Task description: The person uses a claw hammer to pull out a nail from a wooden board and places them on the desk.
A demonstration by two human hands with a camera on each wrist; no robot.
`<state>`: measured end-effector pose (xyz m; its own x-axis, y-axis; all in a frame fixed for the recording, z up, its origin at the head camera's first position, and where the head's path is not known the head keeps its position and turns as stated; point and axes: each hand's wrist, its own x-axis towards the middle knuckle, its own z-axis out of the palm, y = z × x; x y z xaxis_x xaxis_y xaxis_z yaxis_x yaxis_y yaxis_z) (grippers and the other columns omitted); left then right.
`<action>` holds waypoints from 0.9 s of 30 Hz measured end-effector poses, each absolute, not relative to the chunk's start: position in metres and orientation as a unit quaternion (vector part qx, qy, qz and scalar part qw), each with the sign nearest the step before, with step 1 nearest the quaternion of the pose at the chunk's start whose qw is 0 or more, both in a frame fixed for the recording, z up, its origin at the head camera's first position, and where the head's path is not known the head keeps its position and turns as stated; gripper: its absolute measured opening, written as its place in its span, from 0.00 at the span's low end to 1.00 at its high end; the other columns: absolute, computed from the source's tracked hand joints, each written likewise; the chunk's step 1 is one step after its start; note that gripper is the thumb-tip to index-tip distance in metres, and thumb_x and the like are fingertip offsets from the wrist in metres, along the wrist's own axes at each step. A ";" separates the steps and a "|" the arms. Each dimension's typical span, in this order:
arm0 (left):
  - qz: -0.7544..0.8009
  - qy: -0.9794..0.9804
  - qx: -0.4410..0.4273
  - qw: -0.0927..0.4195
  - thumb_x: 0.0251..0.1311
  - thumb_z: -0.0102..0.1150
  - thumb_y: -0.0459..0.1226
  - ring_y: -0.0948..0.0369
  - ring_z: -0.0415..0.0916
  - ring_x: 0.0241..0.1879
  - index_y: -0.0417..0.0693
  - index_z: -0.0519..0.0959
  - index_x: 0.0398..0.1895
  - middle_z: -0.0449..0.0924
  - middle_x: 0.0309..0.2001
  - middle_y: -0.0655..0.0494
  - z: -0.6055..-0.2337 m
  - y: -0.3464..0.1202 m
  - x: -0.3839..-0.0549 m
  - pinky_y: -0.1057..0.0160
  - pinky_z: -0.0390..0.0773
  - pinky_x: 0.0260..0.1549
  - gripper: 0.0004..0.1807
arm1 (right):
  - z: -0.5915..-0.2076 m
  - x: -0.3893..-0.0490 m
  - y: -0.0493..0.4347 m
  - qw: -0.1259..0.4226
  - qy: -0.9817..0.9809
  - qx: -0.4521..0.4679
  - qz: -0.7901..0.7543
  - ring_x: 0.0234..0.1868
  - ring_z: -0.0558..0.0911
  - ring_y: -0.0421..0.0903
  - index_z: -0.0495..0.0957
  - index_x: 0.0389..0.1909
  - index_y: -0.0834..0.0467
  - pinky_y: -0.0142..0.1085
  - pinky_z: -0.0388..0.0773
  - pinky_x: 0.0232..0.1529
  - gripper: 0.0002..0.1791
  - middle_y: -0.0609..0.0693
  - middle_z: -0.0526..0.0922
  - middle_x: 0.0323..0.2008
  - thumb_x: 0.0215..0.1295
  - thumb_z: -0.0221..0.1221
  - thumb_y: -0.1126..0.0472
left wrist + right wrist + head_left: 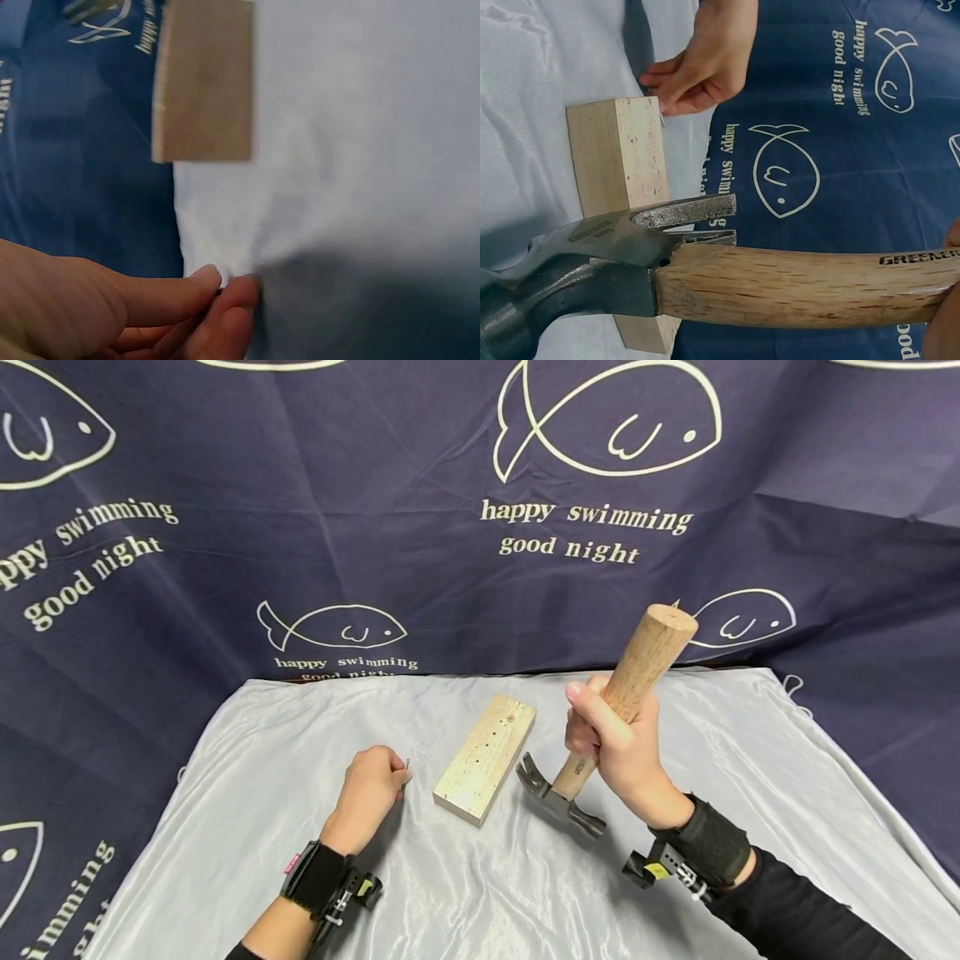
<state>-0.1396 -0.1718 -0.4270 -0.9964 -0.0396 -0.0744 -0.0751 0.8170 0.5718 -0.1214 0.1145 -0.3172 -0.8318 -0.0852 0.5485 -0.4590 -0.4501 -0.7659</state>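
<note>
My right hand (626, 760) grips a claw hammer (647, 653) around its wooden handle, with the metal head hanging down and the handle's end pointing up. In the right wrist view the hammer head (592, 259) partly covers the block. Left of the hammer a pale wooden block (472, 777) lies on the cloth, and several small dark spots run along its top. My left hand (371, 789) is left of the block, apart from it, pinching a thin nail (407, 763) between thumb and fingertips. Fingers hide most of the nail in the left wrist view.
A shiny white cloth (285, 802) with wrinkles covers the table. Behind the table hangs a dark blue curtain (420, 468) with white fish drawings and lettering. Each wrist wears a black strap, the left strap (318, 878) and the right strap (708, 843), with a small camera attached.
</note>
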 end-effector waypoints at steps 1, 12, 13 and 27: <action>0.298 0.954 -0.031 0.030 0.56 0.59 0.34 0.61 0.69 0.14 0.41 0.80 0.23 0.77 0.14 0.52 -0.429 -0.173 -0.139 0.65 0.67 0.17 0.07 | -0.317 -0.121 0.115 0.111 -0.508 0.266 0.812 0.06 0.52 0.44 0.59 0.12 0.61 0.40 0.45 0.05 0.21 0.50 0.54 0.06 0.64 0.50 0.73; 0.266 0.963 -0.029 0.029 0.56 0.60 0.34 0.58 0.64 0.17 0.43 0.74 0.20 0.70 0.18 0.50 -0.435 -0.170 -0.135 0.63 0.63 0.18 0.10 | -0.319 -0.121 0.119 0.102 -0.497 0.275 0.817 0.06 0.51 0.43 0.58 0.13 0.61 0.38 0.44 0.05 0.20 0.49 0.53 0.07 0.64 0.47 0.76; 0.265 0.963 -0.031 0.028 0.56 0.60 0.34 0.58 0.63 0.16 0.43 0.74 0.19 0.69 0.17 0.51 -0.435 -0.170 -0.136 0.63 0.62 0.17 0.11 | -0.319 -0.121 0.119 0.101 -0.499 0.274 0.816 0.06 0.51 0.43 0.59 0.13 0.61 0.38 0.44 0.05 0.20 0.49 0.53 0.07 0.64 0.47 0.76; 0.165 0.986 -0.014 -0.011 0.59 0.58 0.41 0.54 0.71 0.15 0.40 0.73 0.19 0.73 0.16 0.47 -0.430 -0.161 -0.125 0.57 0.70 0.12 0.16 | -0.328 -0.121 0.115 0.102 -0.507 0.281 0.808 0.06 0.50 0.43 0.58 0.13 0.61 0.38 0.44 0.04 0.20 0.49 0.53 0.07 0.63 0.45 0.78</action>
